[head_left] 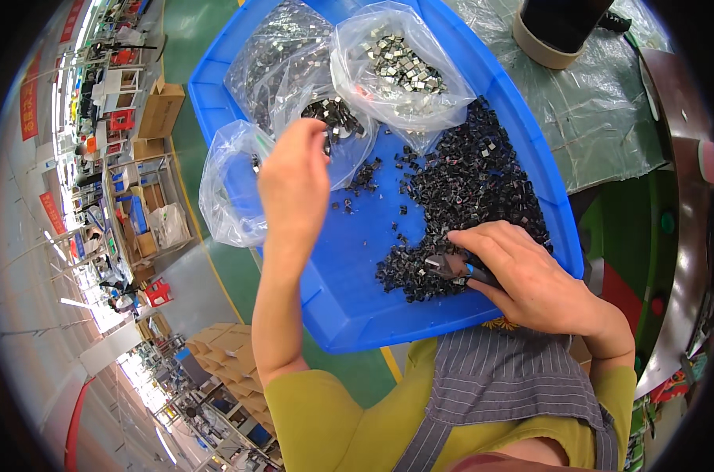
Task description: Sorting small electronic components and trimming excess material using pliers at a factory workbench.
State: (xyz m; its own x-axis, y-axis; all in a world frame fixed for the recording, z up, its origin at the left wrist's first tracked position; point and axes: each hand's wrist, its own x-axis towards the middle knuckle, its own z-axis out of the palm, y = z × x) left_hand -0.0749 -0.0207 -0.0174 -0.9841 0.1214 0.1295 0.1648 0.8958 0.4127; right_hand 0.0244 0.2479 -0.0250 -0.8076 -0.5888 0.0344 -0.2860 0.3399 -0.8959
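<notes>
A large blue tray (325, 307) lies in front of me, with a heap of small black parts (475, 189) along its right side. My right hand (530, 279) is closed round a pair of cutting pliers (449, 266), whose metal jaws rest over the near end of the heap. Over the tray's left part, my left hand (294, 177) has its fingers pressed together at a clear plastic bag (357, 157) holding dark parts. Whatever those fingers pinch is hidden. Beside that hand sits another clear bag (230, 189), mostly see-through, with a few dark bits.
Toward the tray's far side stand a clear bag of silvery parts (408, 67) and a larger bag (274, 47). Beyond the right rim, a plastic-covered table (609, 134) bears a roll of tape (542, 47). Cardboard boxes (160, 110) and shelving are off to the left.
</notes>
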